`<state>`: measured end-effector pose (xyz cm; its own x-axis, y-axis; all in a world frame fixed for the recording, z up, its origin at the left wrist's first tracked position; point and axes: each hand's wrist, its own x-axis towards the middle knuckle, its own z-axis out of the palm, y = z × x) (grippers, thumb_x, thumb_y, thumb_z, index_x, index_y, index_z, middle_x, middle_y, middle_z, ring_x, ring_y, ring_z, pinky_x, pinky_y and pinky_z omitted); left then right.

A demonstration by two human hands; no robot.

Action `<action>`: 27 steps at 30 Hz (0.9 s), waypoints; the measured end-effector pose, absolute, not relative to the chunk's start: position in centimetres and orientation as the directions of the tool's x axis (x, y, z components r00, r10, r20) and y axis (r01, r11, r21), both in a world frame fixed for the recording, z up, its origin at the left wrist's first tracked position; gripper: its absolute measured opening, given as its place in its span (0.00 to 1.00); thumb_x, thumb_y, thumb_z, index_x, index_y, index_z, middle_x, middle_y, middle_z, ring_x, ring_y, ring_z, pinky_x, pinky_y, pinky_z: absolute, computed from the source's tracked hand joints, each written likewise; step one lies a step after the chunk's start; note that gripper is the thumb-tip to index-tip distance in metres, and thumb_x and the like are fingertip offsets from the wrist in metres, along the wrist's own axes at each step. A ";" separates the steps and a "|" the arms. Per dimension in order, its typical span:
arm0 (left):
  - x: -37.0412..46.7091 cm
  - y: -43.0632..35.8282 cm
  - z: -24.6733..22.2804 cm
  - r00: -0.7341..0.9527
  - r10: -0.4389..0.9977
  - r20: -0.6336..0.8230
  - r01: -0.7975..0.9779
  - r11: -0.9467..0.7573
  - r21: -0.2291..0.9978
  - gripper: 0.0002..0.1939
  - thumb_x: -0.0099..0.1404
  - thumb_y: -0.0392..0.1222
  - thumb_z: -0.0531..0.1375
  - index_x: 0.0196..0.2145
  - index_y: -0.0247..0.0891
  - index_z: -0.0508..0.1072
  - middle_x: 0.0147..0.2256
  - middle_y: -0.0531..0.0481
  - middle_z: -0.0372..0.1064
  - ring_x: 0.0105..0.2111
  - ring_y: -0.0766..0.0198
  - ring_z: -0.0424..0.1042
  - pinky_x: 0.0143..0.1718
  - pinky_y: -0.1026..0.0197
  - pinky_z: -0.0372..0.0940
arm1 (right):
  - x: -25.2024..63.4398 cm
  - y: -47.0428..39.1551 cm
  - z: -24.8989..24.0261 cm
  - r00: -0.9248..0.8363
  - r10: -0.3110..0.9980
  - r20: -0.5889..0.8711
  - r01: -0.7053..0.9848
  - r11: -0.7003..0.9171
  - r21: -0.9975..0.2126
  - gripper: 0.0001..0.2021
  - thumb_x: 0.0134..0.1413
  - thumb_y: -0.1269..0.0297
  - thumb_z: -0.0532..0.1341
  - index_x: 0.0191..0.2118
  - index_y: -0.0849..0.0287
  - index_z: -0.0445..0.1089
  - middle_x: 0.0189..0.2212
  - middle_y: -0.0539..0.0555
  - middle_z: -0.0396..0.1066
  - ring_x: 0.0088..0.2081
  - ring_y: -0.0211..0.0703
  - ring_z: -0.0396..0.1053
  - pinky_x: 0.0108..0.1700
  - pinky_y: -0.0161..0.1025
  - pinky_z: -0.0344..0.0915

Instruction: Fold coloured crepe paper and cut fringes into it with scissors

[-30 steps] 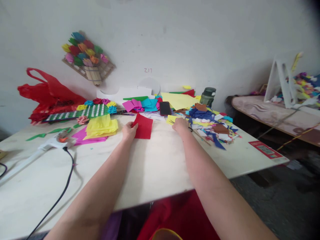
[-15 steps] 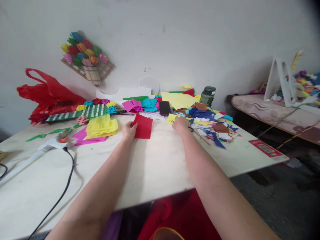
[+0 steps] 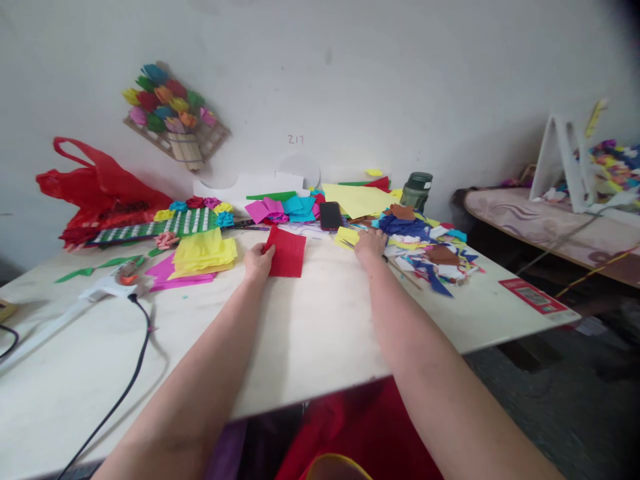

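Note:
My left hand pinches the left edge of a red paper square, thumb on top, low over the table. My right hand is beside the scrap heap, its fingers stretched out and lying low. It partly covers a pair of scissors, whose blades show over a yellow paper piece and whose dark handle emerges at the wrist. To the left of my left hand lies a stack of yellow crepe paper on magenta sheets.
Mixed paper scraps cover the table's right side. Behind my hands are a phone, a dark green bottle and coloured paper pieces. On the left are a glue gun with a black cord, a green board and a red bag.
My right hand has slid slightly right, away from the scissors' blades, and its fingers have spread. My left hand and the red paper stay in place.

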<state>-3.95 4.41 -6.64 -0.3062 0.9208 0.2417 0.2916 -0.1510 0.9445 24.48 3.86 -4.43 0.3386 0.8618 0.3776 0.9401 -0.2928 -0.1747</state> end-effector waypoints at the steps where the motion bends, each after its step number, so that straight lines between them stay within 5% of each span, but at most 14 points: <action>1: -3.9 4.4 -6.6 -0.308 0.921 0.239 0.288 -0.149 0.946 0.16 0.46 0.50 0.60 0.30 0.35 0.73 0.22 0.50 0.69 0.26 0.61 0.69 0.28 0.63 0.61 | 24.5 3.8 -4.4 0.339 0.862 0.377 0.940 -0.292 -0.176 0.16 0.52 0.71 0.49 0.44 0.60 0.68 0.46 0.60 0.65 0.50 0.53 0.56 0.52 0.50 0.46; 8: -3.8 4.0 -6.3 -0.305 0.926 0.222 0.257 -0.144 0.956 0.17 0.46 0.50 0.60 0.30 0.35 0.73 0.22 0.50 0.69 0.26 0.61 0.69 0.28 0.63 0.62 | 24.4 4.4 -4.7 0.285 0.913 0.291 0.955 -0.247 -0.162 0.27 0.53 0.70 0.48 0.60 0.61 0.48 0.55 0.61 0.56 0.58 0.52 0.45 0.55 0.57 0.36; 14: -3.6 3.8 -6.2 -0.313 0.925 0.213 0.239 -0.141 0.961 0.15 0.46 0.49 0.61 0.29 0.35 0.73 0.22 0.50 0.69 0.27 0.61 0.69 0.28 0.63 0.62 | 24.3 4.0 -4.2 0.280 0.882 0.380 0.955 -0.217 -0.200 0.15 0.52 0.70 0.51 0.44 0.60 0.68 0.43 0.60 0.67 0.48 0.51 0.57 0.49 0.47 0.49; 22: -3.7 4.0 -6.3 -0.348 0.914 0.207 0.181 -0.151 0.972 0.16 0.46 0.49 0.61 0.29 0.35 0.72 0.23 0.49 0.70 0.30 0.58 0.70 0.30 0.61 0.63 | 23.7 2.5 -2.0 0.282 0.697 0.659 0.950 -0.104 -0.296 0.14 0.57 0.66 0.47 0.42 0.62 0.67 0.44 0.61 0.64 0.46 0.48 0.58 0.48 0.41 0.48; 27: -3.7 4.0 -6.3 -0.296 0.937 0.187 0.024 -0.188 0.982 0.16 0.46 0.48 0.60 0.30 0.34 0.71 0.25 0.49 0.70 0.29 0.59 0.71 0.31 0.60 0.64 | 21.1 3.1 -1.7 0.389 0.736 0.553 0.819 -0.002 -0.574 0.15 0.56 0.60 0.48 0.39 0.60 0.68 0.36 0.57 0.69 0.40 0.46 0.64 0.42 0.38 0.56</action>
<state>-3.71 4.00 -6.26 -0.2960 0.9367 0.1870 0.0244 -0.1882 0.9818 21.14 3.09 -1.66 0.3893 0.7363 0.5534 0.8189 -0.0017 -0.5739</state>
